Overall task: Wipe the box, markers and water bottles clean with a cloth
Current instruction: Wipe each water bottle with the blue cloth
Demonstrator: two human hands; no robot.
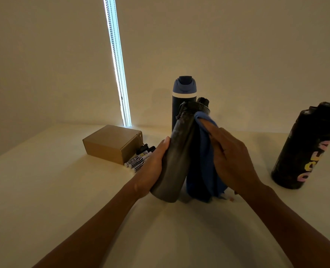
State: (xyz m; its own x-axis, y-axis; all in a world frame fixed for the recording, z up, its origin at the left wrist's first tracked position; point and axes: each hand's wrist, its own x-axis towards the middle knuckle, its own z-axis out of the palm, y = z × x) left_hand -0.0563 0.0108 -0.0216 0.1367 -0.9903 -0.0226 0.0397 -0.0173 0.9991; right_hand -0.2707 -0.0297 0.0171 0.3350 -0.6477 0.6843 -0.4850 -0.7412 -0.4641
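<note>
While the left hand [156, 161] curls around the tilted grey bottle [176, 157] near the middle of the tabletop [63, 190], the right hand [231, 157] presses a blue cloth [204, 151] on it with straight fingers [212, 130], and the box [110, 144], markers [141, 158], blue bottle [183, 91] and black bottle [305, 147] sit nearer the far edge.

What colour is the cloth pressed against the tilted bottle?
Blue: the soft cloth, against the dark grey bottle, best in the head view.
</note>
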